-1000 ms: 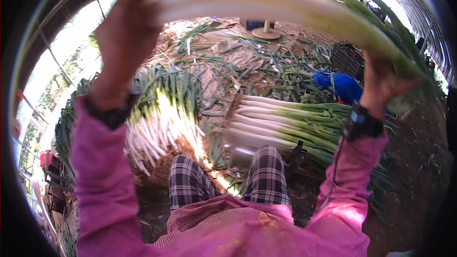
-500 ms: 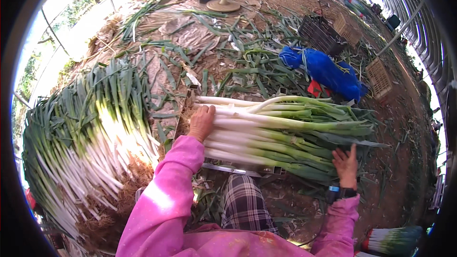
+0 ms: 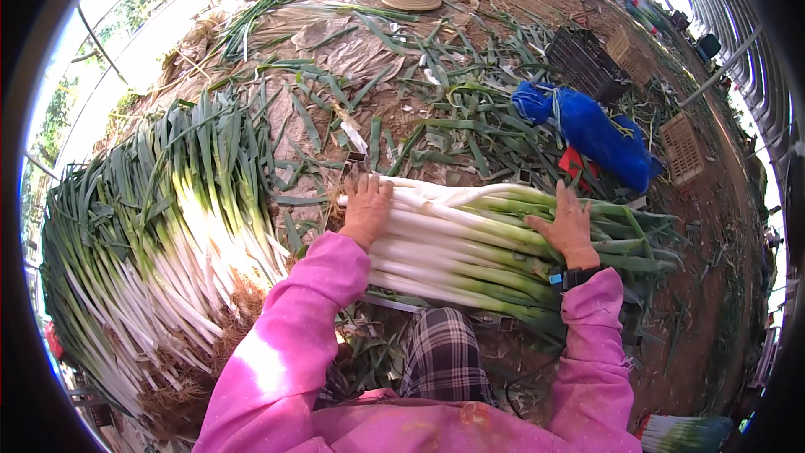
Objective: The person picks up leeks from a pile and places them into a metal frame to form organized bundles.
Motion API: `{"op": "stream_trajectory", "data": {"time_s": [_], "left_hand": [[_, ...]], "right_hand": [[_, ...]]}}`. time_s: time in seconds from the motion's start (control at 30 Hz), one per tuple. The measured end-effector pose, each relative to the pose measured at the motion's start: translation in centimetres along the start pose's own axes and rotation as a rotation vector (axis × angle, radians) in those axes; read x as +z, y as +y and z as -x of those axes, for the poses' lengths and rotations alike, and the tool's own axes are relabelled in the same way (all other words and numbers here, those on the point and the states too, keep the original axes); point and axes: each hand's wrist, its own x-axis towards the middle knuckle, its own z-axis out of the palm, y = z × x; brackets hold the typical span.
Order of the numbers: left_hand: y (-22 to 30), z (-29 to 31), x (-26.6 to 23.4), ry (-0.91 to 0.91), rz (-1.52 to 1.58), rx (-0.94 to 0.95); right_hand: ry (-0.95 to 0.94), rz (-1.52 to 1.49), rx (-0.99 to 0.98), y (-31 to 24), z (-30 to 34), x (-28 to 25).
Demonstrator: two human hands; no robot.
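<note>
A bundle of leeks (image 3: 453, 235) lies sideways before me on a low metal frame (image 3: 394, 304), white ends to the left and green leaves to the right. My left hand (image 3: 367, 208) rests over the white stalks near the root end, fingers stretched toward the far side. Across the green part lies my right hand (image 3: 567, 226), its fingers spread flat over the leaves. Neither hand is wrapped around a stalk. The roots at the left end are partly hidden by my left hand and sleeve.
To the left lies a large heap of leeks (image 3: 159, 252) with roots toward me. Cut leaves (image 3: 453, 109) litter the ground beyond. A blue net sack (image 3: 599, 134), a dark crate (image 3: 587, 63) and a tan crate (image 3: 681, 149) stand at the right. A pole base (image 3: 411, 0) is farther off.
My right hand has moved from the near edge of the leaf ends up and left onto the green part. My left hand has shifted slightly toward the far side of the bundle.
</note>
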Motion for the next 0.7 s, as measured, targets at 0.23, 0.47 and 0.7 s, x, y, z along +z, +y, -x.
{"op": "stream_trajectory", "data": {"time_s": [0.23,0.47,0.7], "left_hand": [[0.7,4.3,-1.0,-0.080,0.305,-0.084],[0.7,5.4,-2.5,-0.323,0.357,-0.127],[-0.5,7.4,-2.1,-0.354,0.276,-0.064]], "right_hand": [[-0.357,-0.085,-0.228,-2.1,5.3,-2.8],[-0.299,-0.042,-0.289,-0.8,3.6,-0.7],[-0.243,-0.131,-0.336,-0.8,5.8,-0.2]]}}
